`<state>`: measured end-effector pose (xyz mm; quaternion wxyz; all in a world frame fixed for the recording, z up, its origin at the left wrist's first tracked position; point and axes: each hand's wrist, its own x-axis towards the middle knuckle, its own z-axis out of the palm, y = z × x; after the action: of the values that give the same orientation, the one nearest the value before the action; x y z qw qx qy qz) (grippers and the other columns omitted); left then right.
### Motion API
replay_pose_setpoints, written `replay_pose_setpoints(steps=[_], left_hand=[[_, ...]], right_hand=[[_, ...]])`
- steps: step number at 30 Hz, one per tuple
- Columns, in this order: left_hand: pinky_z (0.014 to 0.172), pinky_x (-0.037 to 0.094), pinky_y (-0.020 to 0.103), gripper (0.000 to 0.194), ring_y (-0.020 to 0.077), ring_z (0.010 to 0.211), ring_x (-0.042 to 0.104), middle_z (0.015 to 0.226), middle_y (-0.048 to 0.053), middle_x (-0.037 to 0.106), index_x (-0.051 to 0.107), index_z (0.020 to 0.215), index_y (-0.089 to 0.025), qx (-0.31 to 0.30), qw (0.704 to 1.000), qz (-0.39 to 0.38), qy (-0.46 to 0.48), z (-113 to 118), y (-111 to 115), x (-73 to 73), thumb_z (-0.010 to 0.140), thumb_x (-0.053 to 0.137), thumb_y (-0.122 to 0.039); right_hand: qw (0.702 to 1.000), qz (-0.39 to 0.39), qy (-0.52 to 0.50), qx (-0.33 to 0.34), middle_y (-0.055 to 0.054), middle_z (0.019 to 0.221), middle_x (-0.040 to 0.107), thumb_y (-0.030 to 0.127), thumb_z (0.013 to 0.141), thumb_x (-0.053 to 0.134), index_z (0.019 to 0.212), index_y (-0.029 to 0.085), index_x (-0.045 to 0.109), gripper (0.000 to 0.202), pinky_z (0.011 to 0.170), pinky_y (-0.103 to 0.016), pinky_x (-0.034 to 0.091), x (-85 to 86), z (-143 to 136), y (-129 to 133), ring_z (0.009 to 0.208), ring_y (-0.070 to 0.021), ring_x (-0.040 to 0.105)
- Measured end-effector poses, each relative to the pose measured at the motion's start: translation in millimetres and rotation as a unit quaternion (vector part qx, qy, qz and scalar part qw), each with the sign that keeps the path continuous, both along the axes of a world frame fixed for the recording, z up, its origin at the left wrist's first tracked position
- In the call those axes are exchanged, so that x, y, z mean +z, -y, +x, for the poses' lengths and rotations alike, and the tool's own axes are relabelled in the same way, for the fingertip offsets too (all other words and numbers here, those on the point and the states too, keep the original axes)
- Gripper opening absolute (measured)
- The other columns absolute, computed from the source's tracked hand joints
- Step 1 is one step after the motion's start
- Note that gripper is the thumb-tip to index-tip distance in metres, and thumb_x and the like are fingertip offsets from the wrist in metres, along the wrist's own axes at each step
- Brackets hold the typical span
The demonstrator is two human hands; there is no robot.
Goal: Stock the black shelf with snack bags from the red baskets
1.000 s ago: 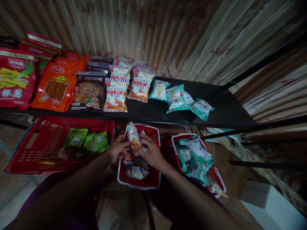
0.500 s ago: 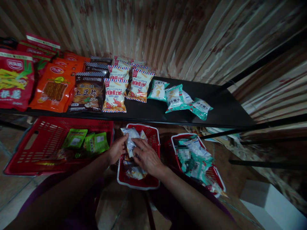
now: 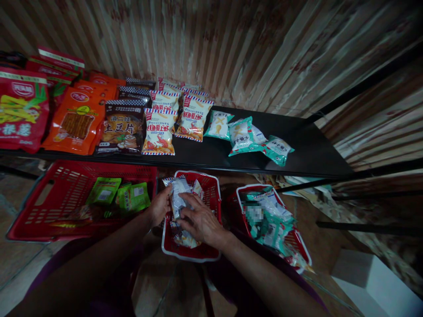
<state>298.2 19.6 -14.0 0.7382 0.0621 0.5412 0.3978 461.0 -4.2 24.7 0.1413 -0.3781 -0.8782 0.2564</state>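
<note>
Nearest to us, two bare forearms reach forward and down into a small red basket [image 3: 211, 253] that sits below a dark shelf. Our left hand [image 3: 161, 205] pinches the left edge of a pale snack packet [image 3: 177, 197], fingers closed on it. Our right hand [image 3: 201, 220] lies across the same packet from the right, fingers curled over its lower part, so both hands grip one pack, held just above the basket's far end. More packets of the same kind lie loose under it in the basket.

To handle it well, we judge it best to keep the hold on the sealed edges, not the puffed middle, and to lift the pack clear of the rim before carrying it anywhere, since the loose ones below could snag and spill.

To the left stands a large red crate [image 3: 49, 207] with green packets [image 3: 134, 197] in it. To the right, a second small basket [image 3: 299, 246] holds teal and white packs.

Farther off, the shelf [image 3: 310, 154] carries rows of goods: big red bags at far left, orange ones, dark brown ones, then striped prawn packets [image 3: 159, 137] that look like ours, and a few teal packets [image 3: 243, 135] lying loose. The shelf's right end is bare. Behind it all runs a striped, worn wall.
</note>
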Motion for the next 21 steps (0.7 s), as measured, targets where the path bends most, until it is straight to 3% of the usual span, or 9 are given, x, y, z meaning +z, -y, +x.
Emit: replay_pose_setpoints(steps=[5,9,12,14,17,21], left_hand=[[0.055,0.046,0.026,0.029,0.0141,0.052,0.059,0.061,0.004,0.064,0.062,0.081,-0.012,0.052,0.999,-0.004,0.003,2,-5,11.9,0.088,0.046,-0.035],[0.058,0.049,0.027,0.028,0.0136,0.052,0.059,0.060,0.004,0.063,0.060,0.078,-0.012,0.100,0.995,-0.005,0.020,2,-9,20.5,0.090,0.042,-0.031],[0.063,0.050,0.027,0.028,0.0139,0.056,0.061,0.062,0.004,0.064,0.059,0.078,-0.013,0.120,0.992,-0.007,0.032,1,-11,22.8,0.091,0.042,-0.030],[0.067,0.051,0.028,0.029,0.0152,0.061,0.063,0.065,0.006,0.065,0.060,0.081,-0.012,0.122,0.992,-0.007,0.041,1,-11,22.6,0.091,0.041,-0.031],[0.069,0.051,0.028,0.030,0.0158,0.065,0.064,0.067,0.006,0.066,0.061,0.085,-0.012,0.118,0.992,0.003,0.052,1,-10,20.7,0.092,0.039,-0.032],[0.062,0.049,0.025,0.028,0.0134,0.059,0.061,0.065,0.004,0.065,0.061,0.084,-0.013,0.103,0.992,0.029,0.066,1,-8,18.1,0.091,0.041,-0.031]], right_hand=[[0.986,-0.035,-0.065,-0.152,-0.011,0.116,0.055,0.024,0.084,0.052,0.086,0.019,0.061,0.010,0.094,-0.041,0.041,-0.5,0,-5,0.108,-0.0228,0.050],[0.939,-0.113,-0.115,-0.303,-0.008,0.099,0.058,0.031,0.078,0.057,0.094,0.019,0.058,0.019,0.086,-0.039,0.045,-16.0,4,-14,0.096,-0.0217,0.055],[0.873,-0.192,-0.178,-0.411,-0.007,0.104,0.058,0.037,0.071,0.063,0.103,0.019,0.056,0.038,0.086,-0.037,0.045,-26.2,6,-19,0.096,-0.0209,0.055],[0.826,-0.253,-0.226,-0.450,-0.007,0.106,0.059,0.038,0.067,0.067,0.109,0.019,0.054,0.048,0.088,-0.036,0.044,-26.3,5,-19,0.098,-0.0206,0.056],[0.734,-0.398,-0.313,-0.452,-0.005,0.098,0.064,0.036,0.062,0.072,0.110,0.021,0.052,0.054,0.081,-0.034,0.048,-17.1,-1,-15,0.090,-0.0189,0.061],[0.607,-0.539,-0.381,-0.442,-0.001,0.079,0.066,0.024,0.059,0.076,0.095,0.019,0.057,0.042,0.069,-0.027,0.051,-5.2,-8,-11,0.071,-0.0132,0.063]])
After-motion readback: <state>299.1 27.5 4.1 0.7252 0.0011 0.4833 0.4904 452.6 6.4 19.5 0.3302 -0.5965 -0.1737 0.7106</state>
